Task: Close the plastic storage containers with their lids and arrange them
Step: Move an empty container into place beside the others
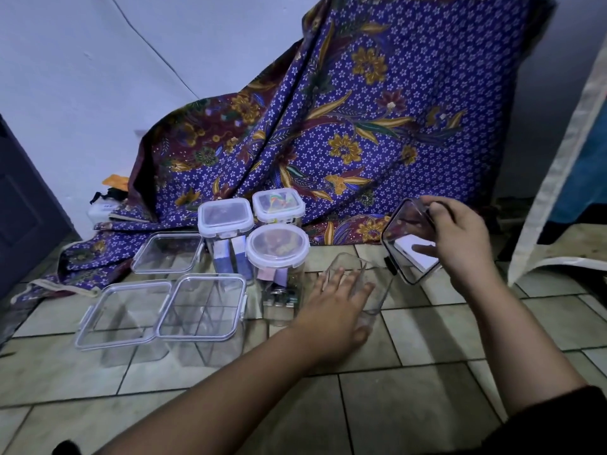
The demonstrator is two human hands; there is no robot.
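Left hand [331, 310] braces the open jar [377, 292], fingers straight. Right hand [460, 238] grips the tilted lid [402, 229], just right of and above the jar.

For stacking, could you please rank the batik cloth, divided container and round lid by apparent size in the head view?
Largest: batik cloth.
Then divided container, though it sits nearer the camera.
Smallest: round lid.
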